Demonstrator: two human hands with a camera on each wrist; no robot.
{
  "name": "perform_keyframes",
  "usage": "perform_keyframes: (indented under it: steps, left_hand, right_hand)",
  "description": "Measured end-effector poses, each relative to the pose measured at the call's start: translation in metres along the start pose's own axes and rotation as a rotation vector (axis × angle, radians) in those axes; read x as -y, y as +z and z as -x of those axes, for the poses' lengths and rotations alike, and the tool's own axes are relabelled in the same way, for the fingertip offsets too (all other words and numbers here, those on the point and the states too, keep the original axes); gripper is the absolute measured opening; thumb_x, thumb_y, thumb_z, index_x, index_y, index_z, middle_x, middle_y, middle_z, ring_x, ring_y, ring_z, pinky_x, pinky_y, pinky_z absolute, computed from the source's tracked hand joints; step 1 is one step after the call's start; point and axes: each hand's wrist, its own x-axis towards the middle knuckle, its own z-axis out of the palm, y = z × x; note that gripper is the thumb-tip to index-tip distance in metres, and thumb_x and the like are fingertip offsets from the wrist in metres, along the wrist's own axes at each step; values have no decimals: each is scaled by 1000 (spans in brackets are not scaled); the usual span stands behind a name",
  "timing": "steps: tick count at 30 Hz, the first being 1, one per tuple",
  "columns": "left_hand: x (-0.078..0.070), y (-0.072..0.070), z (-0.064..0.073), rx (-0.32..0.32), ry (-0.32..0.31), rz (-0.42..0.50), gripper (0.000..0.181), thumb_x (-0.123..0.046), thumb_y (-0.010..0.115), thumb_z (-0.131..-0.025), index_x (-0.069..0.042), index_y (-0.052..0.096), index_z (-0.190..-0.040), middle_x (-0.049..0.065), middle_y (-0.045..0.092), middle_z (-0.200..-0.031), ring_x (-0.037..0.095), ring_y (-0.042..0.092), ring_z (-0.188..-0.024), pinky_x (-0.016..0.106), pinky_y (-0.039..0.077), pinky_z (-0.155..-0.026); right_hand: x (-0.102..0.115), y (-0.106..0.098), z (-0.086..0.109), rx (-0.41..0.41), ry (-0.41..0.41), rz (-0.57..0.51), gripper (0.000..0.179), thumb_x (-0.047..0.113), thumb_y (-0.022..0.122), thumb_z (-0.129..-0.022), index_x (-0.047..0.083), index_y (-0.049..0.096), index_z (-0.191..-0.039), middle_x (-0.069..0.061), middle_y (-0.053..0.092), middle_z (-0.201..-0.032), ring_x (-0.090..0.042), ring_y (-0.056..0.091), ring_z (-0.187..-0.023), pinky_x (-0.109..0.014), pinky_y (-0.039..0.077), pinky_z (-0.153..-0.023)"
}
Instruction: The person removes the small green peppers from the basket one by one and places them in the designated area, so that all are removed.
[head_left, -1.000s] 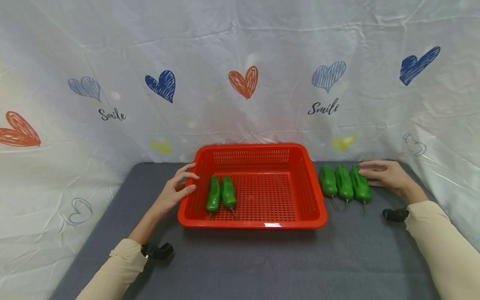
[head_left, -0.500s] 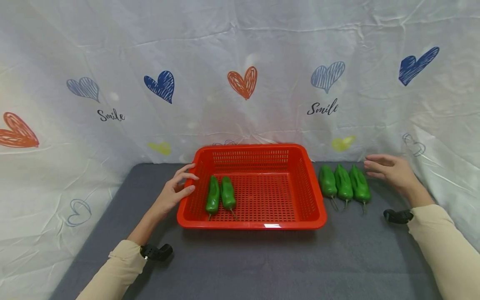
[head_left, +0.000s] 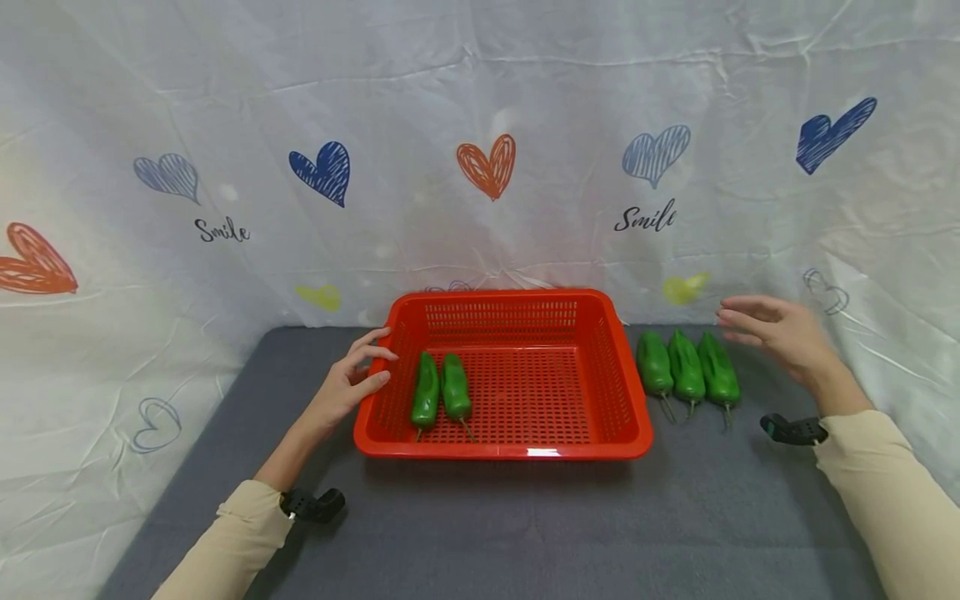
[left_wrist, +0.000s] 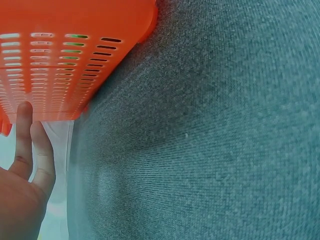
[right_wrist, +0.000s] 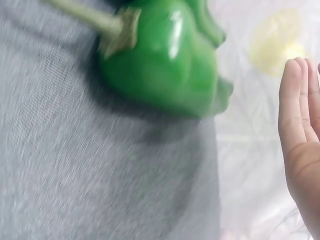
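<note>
A red plastic basket (head_left: pixel 498 450) with slotted sides stands in the middle of the head view. Two green peppers lie side by side in its left part, a slimmer pepper (head_left: pixel 425 392) and a second pepper (head_left: pixel 456 387). My left hand (head_left: pixel 348 387) rests its spread fingers at the basket's left rim; the left wrist view shows two extended fingers (left_wrist: pixel 24 130) by the slotted wall. Right of the basket, a row of three green peppers (head_left: pixel 686 367) lies with stems toward me. Beyond the rightmost pepper (head_left: pixel 718 371), my right hand (head_left: pixel 780 337) hovers with extended fingers, holding nothing.
A grey cloth (head_left: pixel 495 533) covers the table. Behind it hangs a white curtain (head_left: pixel 405 100) printed with hearts and "Smile". Black wrist cameras, one left (head_left: pixel 313 505) and one right (head_left: pixel 793 430), sit on the wrists near the table surface.
My right hand has let go of the rightmost pepper, moving off to the right and then up and slightly back left. The left hand and the basket stay in place.
</note>
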Motion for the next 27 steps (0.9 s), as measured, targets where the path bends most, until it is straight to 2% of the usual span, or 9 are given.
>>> perform_keyframes:
  steps: [7,12,22,27]
  left_hand:
    - [-1,1,0,-1,5,-3,24,1,61,-99,2,62,-123,10,31,-159,30,41,-133,31,49,-86]
    - [0,1,1,0,7,-4,24,1,61,-99,2,62,-123,10,31,-159,30,41,-133,31,49,-88]
    - [0,0,1,1,4,0,24,0,61,-100,1,62,-123,9,31,-159,30,45,-129,31,50,-87]
    - [-1,0,0,-2,5,-8,24,0,61,-100,1,62,-123,10,31,-160,30,44,-131,30,49,-88]
  right_hand:
    - [12,17,-6,22,-14,-58,28,-1,66,-98,-9,64,-125,-6,71,-112,-18,70,-98,-35,55,-84]
    - [22,31,-11,45,-19,-59,29,-3,66,-97,-11,63,-125,-8,70,-113,-20,70,-99,-34,56,-83]
    - [41,62,-27,116,2,105,43,7,70,-97,-12,56,-133,-8,71,-118,-21,69,-101,-37,56,-84]
    - [51,77,-36,160,-20,129,46,10,70,-98,-13,53,-135,-16,66,-124,-24,68,-104,-37,55,-86]
